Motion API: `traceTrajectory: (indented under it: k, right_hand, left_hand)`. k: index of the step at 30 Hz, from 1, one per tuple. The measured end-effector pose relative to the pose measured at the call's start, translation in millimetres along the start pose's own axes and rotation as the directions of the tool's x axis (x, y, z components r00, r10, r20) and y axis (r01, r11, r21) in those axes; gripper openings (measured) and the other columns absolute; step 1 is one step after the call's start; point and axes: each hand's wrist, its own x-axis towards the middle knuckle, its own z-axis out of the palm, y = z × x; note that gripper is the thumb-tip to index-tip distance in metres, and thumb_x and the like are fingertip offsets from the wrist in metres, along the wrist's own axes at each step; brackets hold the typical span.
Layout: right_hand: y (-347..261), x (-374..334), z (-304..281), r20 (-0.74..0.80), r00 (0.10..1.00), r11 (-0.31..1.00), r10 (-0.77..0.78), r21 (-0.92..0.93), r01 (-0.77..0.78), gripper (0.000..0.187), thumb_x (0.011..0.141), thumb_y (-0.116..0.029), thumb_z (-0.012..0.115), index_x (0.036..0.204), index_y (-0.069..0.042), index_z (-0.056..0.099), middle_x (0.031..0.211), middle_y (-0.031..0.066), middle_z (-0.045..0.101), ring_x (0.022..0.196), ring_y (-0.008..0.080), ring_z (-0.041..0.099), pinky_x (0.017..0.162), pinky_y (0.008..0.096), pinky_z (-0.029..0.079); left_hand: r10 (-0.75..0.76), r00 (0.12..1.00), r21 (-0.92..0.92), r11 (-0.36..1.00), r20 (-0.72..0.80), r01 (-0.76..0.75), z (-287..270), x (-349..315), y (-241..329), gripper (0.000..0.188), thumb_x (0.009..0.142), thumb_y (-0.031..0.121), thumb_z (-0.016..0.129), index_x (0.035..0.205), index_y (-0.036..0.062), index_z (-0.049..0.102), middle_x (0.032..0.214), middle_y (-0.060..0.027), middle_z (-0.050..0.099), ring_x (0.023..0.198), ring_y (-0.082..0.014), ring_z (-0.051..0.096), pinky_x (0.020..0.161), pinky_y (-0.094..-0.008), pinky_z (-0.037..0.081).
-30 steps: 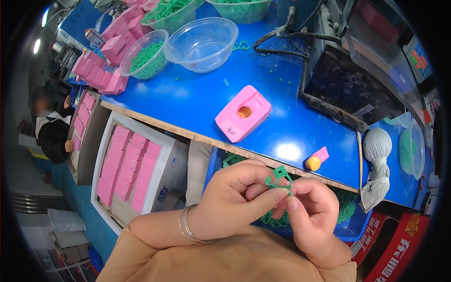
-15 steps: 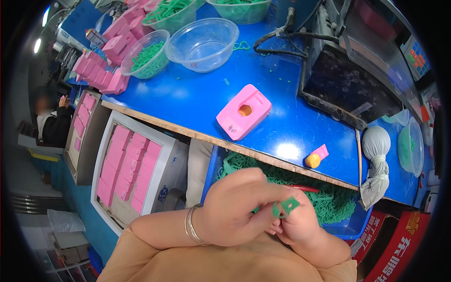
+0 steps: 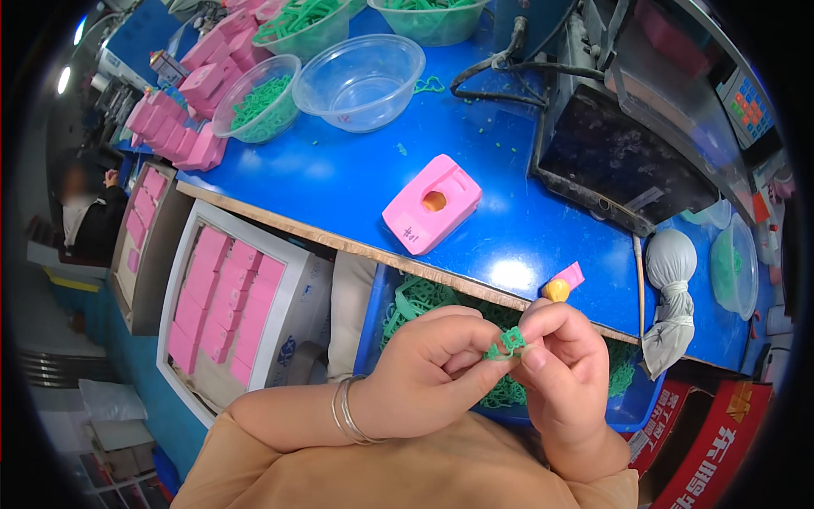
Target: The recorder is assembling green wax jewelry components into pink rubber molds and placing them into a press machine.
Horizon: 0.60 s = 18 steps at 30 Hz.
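At lower centre of the frame, a small green plastic piece [image 3: 511, 342] is pinched between the fingers of the left hand [image 3: 428, 373] and right hand [image 3: 564, 369]; it is judged light, thin and bendable, best gripped at its edges.

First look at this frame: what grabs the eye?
Both hands, the left hand and right hand, pinch a small green plastic piece at bottom centre, over a bin of green pieces. Behind it, a pink block lies on the blue bench; a clear empty bowl stands farther back.
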Motion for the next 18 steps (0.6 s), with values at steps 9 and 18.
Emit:
traceTrajectory:
  k: [9,18]
  right_hand:
    - [-1.5,0.8,-5.6,0.054,0.995,0.986,0.081,0.14,-0.087,0.008,0.081,0.002,0.054,0.089,0.0,0.054,0.084,0.004,0.05,0.075,0.0075,0.047,0.065,0.0197,0.038]
    - [-2.2,-0.5,-8.1,0.076,0.989,0.959,0.129,0.245,-0.144,0.009,0.081,0.002,0.053,0.09,0.001,0.053,0.083,0.0052,0.049,0.065,0.0072,0.043,0.054,0.0191,0.034]
  left_hand:
    - [0.009,1.0,-0.015,1.0,0.009,-0.009,1.6,1.0,1.5,0.014,0.075,-0.002,0.062,0.086,0.0052,0.059,0.059,0.0027,0.036,0.053,-0.0068,0.031,0.047,-0.0238,0.025]
    - [-0.029,1.0,-0.042,0.999,0.001,0.029,2.4,0.8,4.5,0.013,0.075,-0.001,0.063,0.086,0.0046,0.059,0.06,0.0024,0.039,0.053,-0.0075,0.032,0.048,-0.0238,0.026]
